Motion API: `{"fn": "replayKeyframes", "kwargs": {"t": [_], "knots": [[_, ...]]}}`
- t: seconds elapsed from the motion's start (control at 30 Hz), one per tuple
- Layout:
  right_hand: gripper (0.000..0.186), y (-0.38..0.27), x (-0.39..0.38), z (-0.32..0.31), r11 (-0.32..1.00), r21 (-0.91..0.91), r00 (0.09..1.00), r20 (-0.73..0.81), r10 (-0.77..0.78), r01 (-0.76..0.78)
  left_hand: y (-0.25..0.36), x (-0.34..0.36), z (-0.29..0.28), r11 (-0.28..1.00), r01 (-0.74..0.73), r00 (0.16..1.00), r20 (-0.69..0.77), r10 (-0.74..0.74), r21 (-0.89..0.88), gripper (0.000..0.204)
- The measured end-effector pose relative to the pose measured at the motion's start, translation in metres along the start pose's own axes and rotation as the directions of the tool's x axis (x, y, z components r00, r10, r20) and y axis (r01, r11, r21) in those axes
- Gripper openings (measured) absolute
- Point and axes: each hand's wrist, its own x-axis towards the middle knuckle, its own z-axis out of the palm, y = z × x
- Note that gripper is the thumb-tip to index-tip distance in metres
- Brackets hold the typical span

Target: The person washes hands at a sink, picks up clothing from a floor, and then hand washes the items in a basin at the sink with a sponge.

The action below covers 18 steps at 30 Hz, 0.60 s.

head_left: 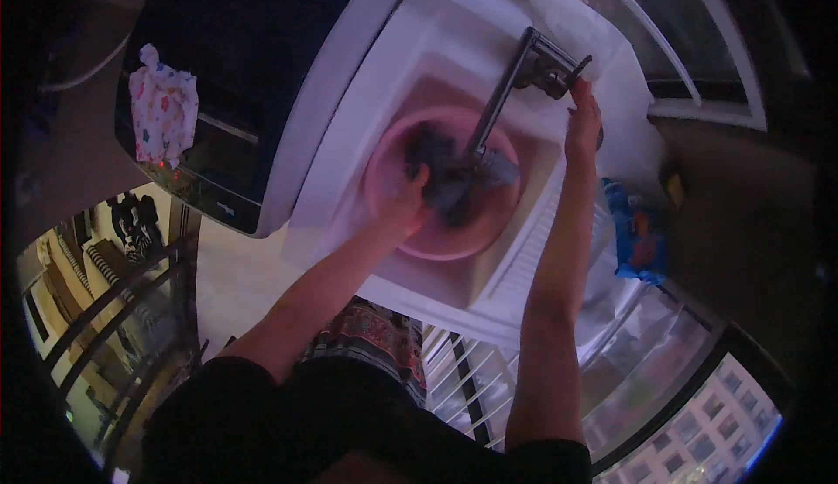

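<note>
A round pink basin [377, 174] sits inside the white sink [336, 157]. Dark wet-looking cloth [448, 189] lies in it, blurred, with a greyish piece of cloth [499, 170] at its right side. My left hand [410, 207] reaches over the basin's near left rim and grips the edge of the dark cloth; most of its fingers are hidden. Above the basin stretches the long spout of a metal faucet [496, 104], its end over the cloth. My right hand [583, 126] is raised at the faucet's lever [580, 68], fingers extended and touching it.
Left of the sink stands a dark-topped washing machine [236, 56] with a patterned cloth [163, 109] on it. A ribbed washboard surface [532, 231] forms the sink's right side. Beyond it lies a blue package [635, 231]. Windows [681, 379] and a white railing [471, 379] are around.
</note>
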Motion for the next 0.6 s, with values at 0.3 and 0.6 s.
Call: {"fn": "replayKeyframes", "kwargs": {"t": [0.3, 0.6], "knots": [[0.049, 0.15, -0.146, 0.023, 0.94, -0.34, 0.993, 0.117, 0.012, 0.029, 0.039, 0.008, -0.063, -0.161, -0.284, 0.576, 0.302, 0.759, 0.945, 0.056], [0.065, 0.131, -0.147, 0.07, 0.595, -0.553, 0.528, 0.814, 0.24, 0.583, 0.035, -0.054, -0.042, 0.523, -0.342, 0.849, 0.017, 0.529, 0.781, 0.052]]}}
